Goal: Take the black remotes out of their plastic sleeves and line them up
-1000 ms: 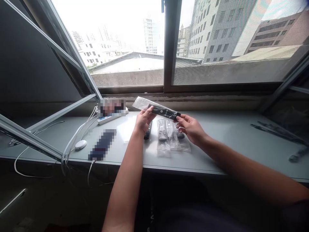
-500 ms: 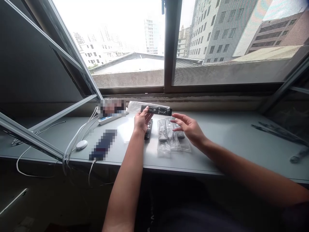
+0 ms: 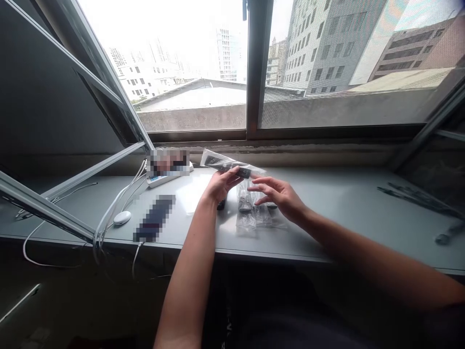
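Observation:
My left hand (image 3: 219, 184) is closed on a black remote in a clear plastic sleeve (image 3: 229, 166), held just above the grey sill. My right hand (image 3: 278, 195) hovers open beside the sleeve's right end, fingers spread, touching nothing I can make out. Under my hands lie other bagged remotes (image 3: 254, 208) side by side on the window sill (image 3: 345, 208). A bare black remote is mostly hidden behind my left hand.
A white power strip (image 3: 160, 178) with white cables (image 3: 112, 208) and a small white puck (image 3: 121, 217) lies at left, beside a blurred dark device (image 3: 154, 218). An open window frame (image 3: 72, 184) juts in at left. Dark tools (image 3: 417, 198) lie far right.
My right hand let go of the sleeved remote's right end and opened. My left hand now holds it alone and has tilted and lowered it slightly.

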A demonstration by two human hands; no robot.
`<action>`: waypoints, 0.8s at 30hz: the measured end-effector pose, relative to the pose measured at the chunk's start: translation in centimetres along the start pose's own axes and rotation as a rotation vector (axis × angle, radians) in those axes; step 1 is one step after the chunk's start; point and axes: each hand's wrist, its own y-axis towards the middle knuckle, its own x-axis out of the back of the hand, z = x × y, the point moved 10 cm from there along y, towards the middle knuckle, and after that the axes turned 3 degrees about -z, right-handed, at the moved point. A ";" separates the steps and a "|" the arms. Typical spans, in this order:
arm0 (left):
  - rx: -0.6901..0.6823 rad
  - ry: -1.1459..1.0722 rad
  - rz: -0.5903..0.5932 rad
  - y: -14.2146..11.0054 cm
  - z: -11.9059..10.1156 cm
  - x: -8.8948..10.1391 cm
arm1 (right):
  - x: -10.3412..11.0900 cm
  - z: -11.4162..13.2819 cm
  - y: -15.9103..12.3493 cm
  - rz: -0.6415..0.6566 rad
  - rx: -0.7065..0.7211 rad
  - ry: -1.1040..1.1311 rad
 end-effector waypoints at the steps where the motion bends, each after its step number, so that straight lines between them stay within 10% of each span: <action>1: 0.021 0.019 0.034 -0.2 0.2 -0.5 | -0.2 0.2 -0.1 0.015 0.004 -0.002; 11: -0.089 -0.020 -0.215 0.6 -1.0 2.7 | 3.2 0.6 0.1 -0.250 0.124 -0.120; 24: 0.111 0.047 -0.118 0.0 0.8 0.9 | 0.0 0.5 -0.2 -0.025 0.005 -0.054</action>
